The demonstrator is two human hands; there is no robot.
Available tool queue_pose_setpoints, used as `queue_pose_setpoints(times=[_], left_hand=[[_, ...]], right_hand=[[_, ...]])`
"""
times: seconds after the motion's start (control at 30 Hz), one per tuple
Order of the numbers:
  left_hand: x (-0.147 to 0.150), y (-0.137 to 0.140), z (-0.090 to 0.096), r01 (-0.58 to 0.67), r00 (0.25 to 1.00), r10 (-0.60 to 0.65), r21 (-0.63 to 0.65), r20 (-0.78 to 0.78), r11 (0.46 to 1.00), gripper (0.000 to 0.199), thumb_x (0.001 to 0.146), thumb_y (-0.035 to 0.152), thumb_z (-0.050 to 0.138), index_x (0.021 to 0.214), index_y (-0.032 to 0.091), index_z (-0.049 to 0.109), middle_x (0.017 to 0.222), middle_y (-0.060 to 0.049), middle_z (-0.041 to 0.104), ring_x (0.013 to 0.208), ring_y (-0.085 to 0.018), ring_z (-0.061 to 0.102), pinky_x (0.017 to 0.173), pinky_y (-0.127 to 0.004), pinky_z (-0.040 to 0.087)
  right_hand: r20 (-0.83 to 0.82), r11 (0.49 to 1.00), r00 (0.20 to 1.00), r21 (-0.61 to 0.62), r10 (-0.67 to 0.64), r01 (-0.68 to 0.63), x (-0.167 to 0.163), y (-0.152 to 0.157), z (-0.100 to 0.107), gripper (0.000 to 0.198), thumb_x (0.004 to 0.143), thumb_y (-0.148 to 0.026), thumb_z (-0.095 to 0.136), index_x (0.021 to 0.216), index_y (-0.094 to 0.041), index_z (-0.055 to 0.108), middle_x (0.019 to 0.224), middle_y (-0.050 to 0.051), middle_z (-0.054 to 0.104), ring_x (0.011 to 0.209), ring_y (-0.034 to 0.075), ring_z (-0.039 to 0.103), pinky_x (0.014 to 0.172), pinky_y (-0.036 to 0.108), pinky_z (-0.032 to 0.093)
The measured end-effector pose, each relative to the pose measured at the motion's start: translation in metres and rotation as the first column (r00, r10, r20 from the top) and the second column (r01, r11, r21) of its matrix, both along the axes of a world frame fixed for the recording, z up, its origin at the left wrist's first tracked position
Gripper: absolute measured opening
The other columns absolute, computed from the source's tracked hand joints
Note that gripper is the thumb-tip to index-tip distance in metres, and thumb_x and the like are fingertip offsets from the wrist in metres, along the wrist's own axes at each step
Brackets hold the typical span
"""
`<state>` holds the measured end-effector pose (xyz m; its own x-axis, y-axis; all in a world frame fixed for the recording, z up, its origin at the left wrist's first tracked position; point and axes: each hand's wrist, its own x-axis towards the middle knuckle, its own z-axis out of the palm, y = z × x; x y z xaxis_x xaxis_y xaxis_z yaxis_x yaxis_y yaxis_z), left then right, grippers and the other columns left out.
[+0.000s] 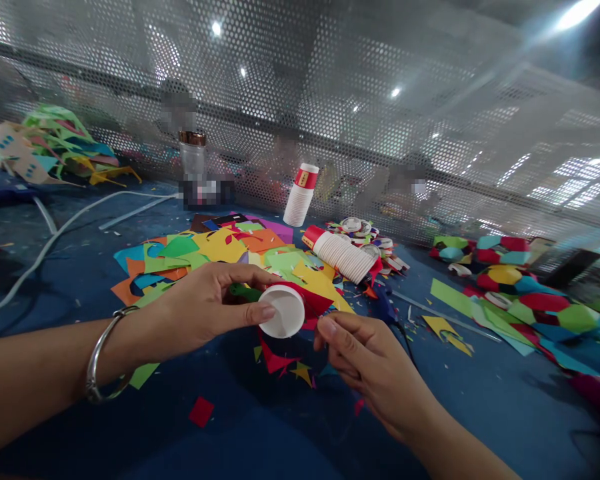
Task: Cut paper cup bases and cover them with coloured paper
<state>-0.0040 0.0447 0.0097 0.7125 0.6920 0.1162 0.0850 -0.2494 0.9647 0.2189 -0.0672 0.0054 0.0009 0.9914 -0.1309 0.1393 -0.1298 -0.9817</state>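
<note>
A small white paper cup [282, 312] is in my left hand [200, 300], its round opening facing me and my thumb on the rim. Behind the cup, a piece of red paper [311, 298] sticks out to the right. Something green with a rounded end [245, 292] shows by my left fingers; its kind is partly hidden. Just right of the cup, my right hand [370, 357] is closed in a pinch beside the red paper. What lies between its fingertips, if anything, is hidden. Red and yellow paper scraps [280, 360] lie below the cup.
Colored paper offcuts [220, 247] cover the table's middle. One stack of paper cups [300, 197] stands behind; another stack [343, 255] lies on its side. A blue tool [384, 303] with a black cord is at right. Colorful paper pieces [545, 307], a jar [193, 157] and a white cable [45, 250] surround these.
</note>
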Motion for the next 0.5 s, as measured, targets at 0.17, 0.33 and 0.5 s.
queue_pose_setpoints(times=[0.17, 0.33, 0.5], left_hand=[[0.0012, -0.0035, -0.002, 0.041, 0.999, -0.04, 0.037, -0.022, 0.998, 0.039, 0.083, 0.041, 0.076, 0.119, 0.026, 0.07, 0.112, -0.002, 0.074, 0.102, -0.021, 0.068, 0.09, -0.033, 0.052], [0.0034, -0.0071, 0.0025, 0.063, 0.995, -0.053, 0.11, -0.085, 0.992, 0.039, 0.085, 0.042, 0.073, 0.122, 0.028, 0.069, 0.111, 0.0, 0.074, 0.101, -0.02, 0.067, 0.087, -0.03, 0.051], [0.0033, -0.0086, 0.0078, 0.07, 0.991, -0.05, 0.157, -0.123, 0.985, 0.035, 0.086, 0.042, 0.073, 0.118, 0.029, 0.071, 0.113, 0.002, 0.073, 0.105, -0.019, 0.065, 0.092, -0.03, 0.049]], right_hand=[[-0.045, 1.0, 0.999, 0.0, -0.005, 0.005, 0.0002, 0.0005, -0.0018, 0.042, 0.092, -0.055, 0.063, 0.072, -0.019, 0.055, 0.052, -0.011, 0.026, 0.045, 0.006, 0.016, 0.04, 0.023, 0.012], [-0.053, 1.0, 0.999, 0.004, 0.015, -0.015, -0.0003, 0.0007, -0.0034, 0.045, 0.091, -0.054, 0.065, 0.069, -0.02, 0.047, 0.054, -0.011, 0.023, 0.046, 0.006, 0.015, 0.04, 0.022, 0.011], [-0.022, 1.0, 0.999, 0.01, 0.023, -0.023, 0.0001, -0.0004, -0.0031, 0.044, 0.092, -0.055, 0.064, 0.069, -0.019, 0.05, 0.053, -0.011, 0.024, 0.045, 0.006, 0.016, 0.039, 0.021, 0.012]])
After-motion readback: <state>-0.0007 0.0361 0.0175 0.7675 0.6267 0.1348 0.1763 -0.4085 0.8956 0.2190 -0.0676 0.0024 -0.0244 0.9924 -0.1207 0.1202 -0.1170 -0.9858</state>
